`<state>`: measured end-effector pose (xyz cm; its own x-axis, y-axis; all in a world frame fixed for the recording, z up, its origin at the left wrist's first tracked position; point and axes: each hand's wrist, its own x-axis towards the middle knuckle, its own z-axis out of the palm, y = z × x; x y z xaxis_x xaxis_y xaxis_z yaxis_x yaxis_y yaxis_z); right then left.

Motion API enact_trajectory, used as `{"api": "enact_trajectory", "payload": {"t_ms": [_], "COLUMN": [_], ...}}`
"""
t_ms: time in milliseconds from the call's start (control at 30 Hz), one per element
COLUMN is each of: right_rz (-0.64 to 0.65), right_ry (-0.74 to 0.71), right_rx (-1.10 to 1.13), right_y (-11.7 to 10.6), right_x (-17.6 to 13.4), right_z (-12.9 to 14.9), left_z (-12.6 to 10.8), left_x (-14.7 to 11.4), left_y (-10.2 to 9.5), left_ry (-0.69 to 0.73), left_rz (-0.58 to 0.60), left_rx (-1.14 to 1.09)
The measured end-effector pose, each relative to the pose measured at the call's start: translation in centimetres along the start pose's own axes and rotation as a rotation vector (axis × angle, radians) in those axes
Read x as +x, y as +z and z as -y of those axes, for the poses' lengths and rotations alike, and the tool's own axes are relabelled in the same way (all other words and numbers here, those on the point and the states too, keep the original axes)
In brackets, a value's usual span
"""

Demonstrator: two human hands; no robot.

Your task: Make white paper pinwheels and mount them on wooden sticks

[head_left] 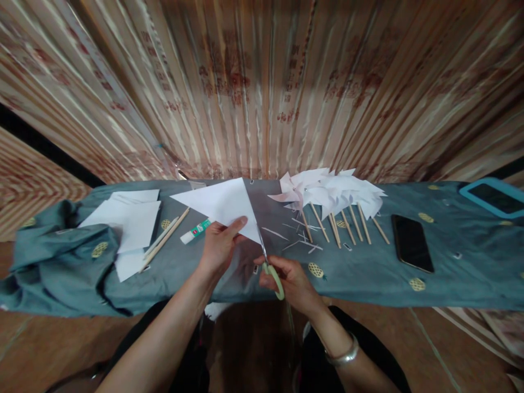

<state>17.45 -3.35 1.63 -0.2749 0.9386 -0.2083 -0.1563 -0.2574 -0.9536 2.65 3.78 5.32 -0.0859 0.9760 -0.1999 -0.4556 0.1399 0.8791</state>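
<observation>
A white sheet of paper folded into a triangle (216,199) is pinched in my left hand (223,243), with the thumb on top near its lower edge. My right hand (292,281) has its fingers around the pale green handles of a pair of scissors (275,278). The metal blades point up and away from me and meet the paper's right edge near its lower corner. Whether the blades are parted is too small to tell. A green and white glue stick (195,231) lies just left of my left hand.
Stacked white paper (139,224) and wooden sticks (166,239) lie at left on the grey-green cloth (360,278). Several paper pinwheels (331,188) on sticks lie right of centre, near thin paper strips (305,240). A phone (411,243) and a blue-framed tablet (495,196) are farther right.
</observation>
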Motion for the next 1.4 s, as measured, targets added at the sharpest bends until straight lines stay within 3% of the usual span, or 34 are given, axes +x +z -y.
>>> {"api": "enact_trajectory", "payload": {"t_ms": [267, 733, 1133, 1400], "right_rz": [-0.052, -0.068, -0.119, -0.094], "right_ry": [0.037, -0.024, -0.003, -0.085], "right_rx": [0.022, -0.057, -0.016, -0.123], "right_y": [0.5, -0.4, 0.5, -0.2], "right_x": [0.0, -0.2, -0.3, -0.3], "right_z": [-0.6, -0.7, -1.1, -1.0], "left_z": [-0.2, 0.9, 0.9, 1.8], "left_x": [-0.1, -0.8, -0.9, -1.1], "left_y": [0.1, 0.8, 1.0, 0.6], "left_ry": [0.003, -0.069, -0.094, -0.14], "left_rz": [-0.009, 0.032, 0.026, 0.043], "left_rx": [0.001, 0.022, -0.011, 0.044]}}
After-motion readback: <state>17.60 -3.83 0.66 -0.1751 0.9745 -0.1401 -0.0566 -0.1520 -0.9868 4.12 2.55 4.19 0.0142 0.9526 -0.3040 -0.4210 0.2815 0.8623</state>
